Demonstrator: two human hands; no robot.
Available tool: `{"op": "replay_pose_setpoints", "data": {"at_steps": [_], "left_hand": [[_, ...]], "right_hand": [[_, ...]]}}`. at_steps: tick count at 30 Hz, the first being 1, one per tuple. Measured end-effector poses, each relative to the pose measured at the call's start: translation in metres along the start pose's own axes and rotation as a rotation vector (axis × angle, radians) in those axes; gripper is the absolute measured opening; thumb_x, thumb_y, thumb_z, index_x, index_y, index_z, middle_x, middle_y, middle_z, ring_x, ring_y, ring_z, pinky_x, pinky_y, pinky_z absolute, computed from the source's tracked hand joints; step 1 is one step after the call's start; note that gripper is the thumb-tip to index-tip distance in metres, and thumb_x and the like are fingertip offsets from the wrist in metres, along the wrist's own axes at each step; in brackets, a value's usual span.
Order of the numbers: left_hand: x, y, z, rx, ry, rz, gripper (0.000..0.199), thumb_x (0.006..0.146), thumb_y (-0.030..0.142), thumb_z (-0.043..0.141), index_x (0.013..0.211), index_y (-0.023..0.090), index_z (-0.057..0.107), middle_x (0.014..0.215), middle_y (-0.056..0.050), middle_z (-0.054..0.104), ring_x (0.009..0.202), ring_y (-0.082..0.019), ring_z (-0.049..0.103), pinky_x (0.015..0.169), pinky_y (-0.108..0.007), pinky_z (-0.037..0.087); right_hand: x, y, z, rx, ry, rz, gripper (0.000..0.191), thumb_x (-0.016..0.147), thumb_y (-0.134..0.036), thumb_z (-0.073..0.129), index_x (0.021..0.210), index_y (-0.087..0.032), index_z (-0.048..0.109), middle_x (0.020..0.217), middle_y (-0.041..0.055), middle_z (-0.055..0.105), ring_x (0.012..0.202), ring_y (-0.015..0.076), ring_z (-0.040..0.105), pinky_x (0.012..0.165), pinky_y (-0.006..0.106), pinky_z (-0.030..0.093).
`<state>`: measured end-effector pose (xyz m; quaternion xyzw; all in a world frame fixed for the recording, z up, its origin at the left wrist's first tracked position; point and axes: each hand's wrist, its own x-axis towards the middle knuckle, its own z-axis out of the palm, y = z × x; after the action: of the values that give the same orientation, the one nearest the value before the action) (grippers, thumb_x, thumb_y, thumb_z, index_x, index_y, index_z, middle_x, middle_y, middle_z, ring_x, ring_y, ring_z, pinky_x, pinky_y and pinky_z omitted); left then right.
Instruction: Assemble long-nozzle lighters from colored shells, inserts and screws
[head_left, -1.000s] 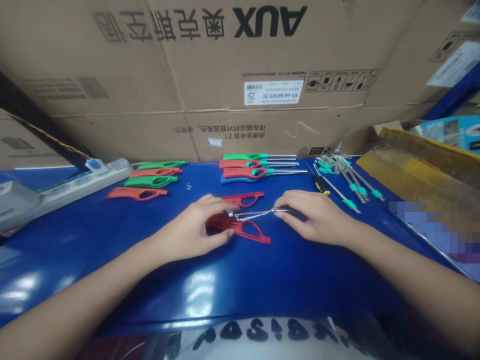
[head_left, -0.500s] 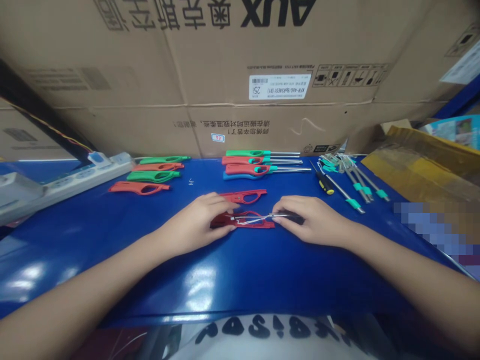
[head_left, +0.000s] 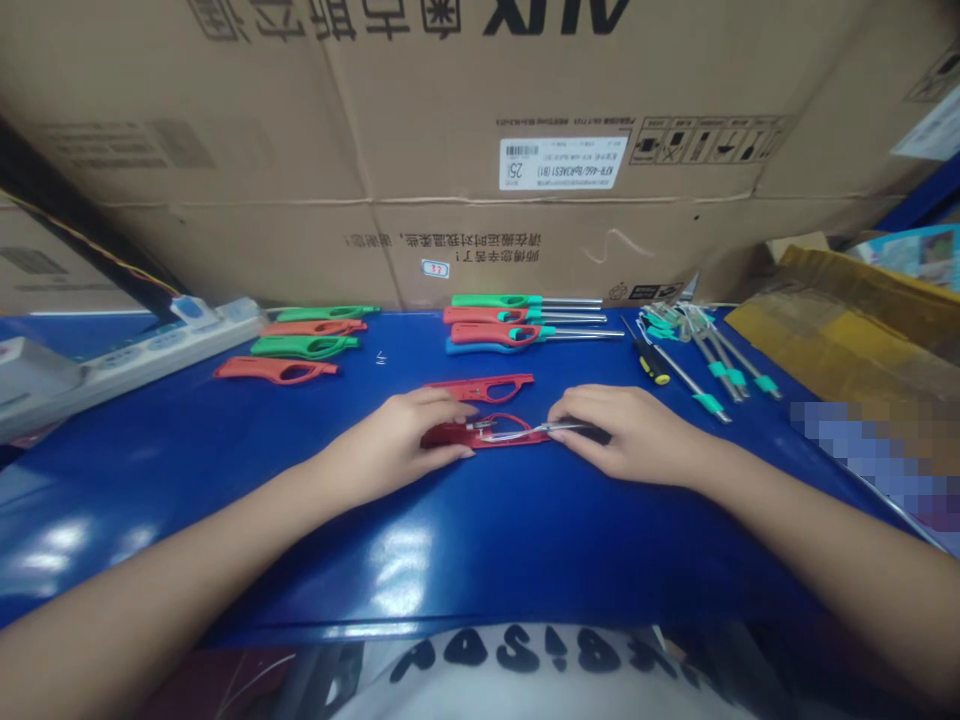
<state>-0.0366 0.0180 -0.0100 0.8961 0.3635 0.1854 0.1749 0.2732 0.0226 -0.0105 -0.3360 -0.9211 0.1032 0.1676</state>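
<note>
My left hand (head_left: 405, 432) is closed round the left end of a red lighter shell half (head_left: 517, 438), its thumb and fingers pinching the edges. Inside that shell lie thin white wires (head_left: 499, 436) and a small metal part near my left fingertips. My right hand (head_left: 626, 432) grips slim tweezers (head_left: 574, 428), dark at the body with a silver tip, pointing left at the wires over the shell's right end. Just behind lies the matching red shell half (head_left: 484, 388), with its trigger loop on the right. My fingers hide part of the held shell.
Assembled lighters (head_left: 495, 333) with metal tubes lie at the back. Green and orange shells (head_left: 277, 370) lie left, beside a white power strip (head_left: 172, 345). To the right are a black-yellow screwdriver (head_left: 649, 362), metal tubes with teal ends (head_left: 709, 403) and a taped carton (head_left: 832, 320).
The tweezers' tip and the wires have shifted slightly within the shell, and the wires now bow differently. Both hands keep about the same place; the view has tilted a little.
</note>
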Motion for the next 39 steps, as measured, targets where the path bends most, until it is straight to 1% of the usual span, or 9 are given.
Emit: {"op": "replay_pose_setpoints", "data": {"at_steps": [6, 9, 15, 23, 26, 29, 31, 35, 39], "left_hand": [[0.0, 0.002, 0.0, 0.016, 0.016, 0.042, 0.025, 0.093, 0.028, 0.069, 0.115, 0.017, 0.072, 0.106, -0.008, 0.071, 0.095, -0.02, 0.069, 0.087, -0.032, 0.055], [-0.001, 0.002, 0.001, 0.042, 0.013, 0.06, 0.022, 0.094, 0.028, 0.068, 0.112, 0.017, 0.073, 0.105, -0.008, 0.07, 0.095, -0.02, 0.068, 0.088, -0.032, 0.055], [-0.003, 0.0, 0.003, 0.169, -0.007, 0.114, 0.028, 0.1, 0.031, 0.059, 0.121, 0.017, 0.071, 0.112, -0.009, 0.069, 0.103, -0.023, 0.066, 0.094, -0.036, 0.055], [-0.005, 0.008, 0.004, 0.378, -0.001, 0.119, 0.033, 0.103, 0.037, 0.05, 0.116, 0.016, 0.073, 0.105, -0.009, 0.07, 0.097, -0.024, 0.068, 0.087, -0.039, 0.058], [-0.005, 0.007, 0.004, 0.337, 0.012, 0.112, 0.031, 0.102, 0.035, 0.053, 0.118, 0.017, 0.072, 0.109, -0.009, 0.07, 0.1, -0.024, 0.067, 0.09, -0.038, 0.057], [-0.004, 0.006, 0.004, 0.279, 0.008, 0.102, 0.035, 0.102, 0.033, 0.055, 0.133, 0.02, 0.065, 0.112, -0.009, 0.069, 0.102, -0.024, 0.066, 0.092, -0.038, 0.055], [-0.004, 0.006, 0.004, 0.252, -0.006, 0.095, 0.037, 0.102, 0.032, 0.055, 0.137, 0.024, 0.063, 0.109, -0.008, 0.068, 0.099, -0.023, 0.065, 0.089, -0.037, 0.056], [-0.003, 0.008, 0.004, 0.23, -0.014, 0.079, 0.03, 0.103, 0.032, 0.051, 0.123, 0.022, 0.072, 0.104, -0.008, 0.067, 0.092, -0.021, 0.065, 0.084, -0.035, 0.056], [-0.002, 0.013, 0.004, 0.226, -0.017, 0.042, 0.032, 0.104, 0.034, 0.049, 0.115, 0.02, 0.075, 0.102, -0.009, 0.067, 0.09, -0.021, 0.066, 0.082, -0.035, 0.056]], "right_hand": [[0.001, 0.001, -0.001, -0.022, -0.007, 0.006, 0.015, 0.1, -0.031, 0.052, 0.102, -0.021, 0.064, 0.095, 0.0017, 0.07, 0.087, 0.0163, 0.065, 0.073, 0.027, 0.045], [0.001, 0.001, -0.002, -0.016, -0.033, -0.018, 0.017, 0.101, -0.03, 0.05, 0.104, -0.021, 0.064, 0.097, 0.0026, 0.07, 0.088, 0.0166, 0.064, 0.075, 0.028, 0.045], [0.0, 0.005, -0.002, -0.011, -0.043, -0.029, 0.019, 0.099, -0.026, 0.051, 0.109, -0.02, 0.065, 0.101, 0.0045, 0.068, 0.09, 0.0176, 0.064, 0.076, 0.029, 0.048], [0.0, 0.007, 0.0, 0.095, -0.061, -0.015, 0.022, 0.101, -0.028, 0.051, 0.116, -0.021, 0.065, 0.108, 0.0066, 0.068, 0.095, 0.0186, 0.064, 0.081, 0.031, 0.051], [0.0, 0.008, 0.0, 0.102, -0.052, -0.04, 0.023, 0.101, -0.029, 0.051, 0.115, -0.019, 0.067, 0.107, 0.007, 0.069, 0.095, 0.019, 0.065, 0.082, 0.032, 0.051], [0.0, 0.01, 0.001, 0.097, -0.031, -0.074, 0.025, 0.102, -0.03, 0.051, 0.115, -0.019, 0.069, 0.105, 0.0078, 0.069, 0.096, 0.0197, 0.065, 0.084, 0.032, 0.052], [0.0, 0.011, 0.001, 0.093, -0.015, -0.088, 0.027, 0.102, -0.03, 0.05, 0.116, -0.019, 0.071, 0.107, 0.0084, 0.069, 0.097, 0.0198, 0.066, 0.084, 0.032, 0.052], [0.0, 0.013, 0.004, 0.081, 0.003, -0.086, 0.03, 0.103, -0.031, 0.049, 0.119, -0.02, 0.073, 0.109, 0.009, 0.067, 0.093, 0.0184, 0.065, 0.082, 0.031, 0.052], [0.001, 0.012, 0.005, 0.018, -0.01, -0.085, 0.031, 0.104, -0.029, 0.047, 0.119, -0.02, 0.073, 0.109, 0.0089, 0.068, 0.09, 0.0177, 0.065, 0.078, 0.03, 0.052]]}}
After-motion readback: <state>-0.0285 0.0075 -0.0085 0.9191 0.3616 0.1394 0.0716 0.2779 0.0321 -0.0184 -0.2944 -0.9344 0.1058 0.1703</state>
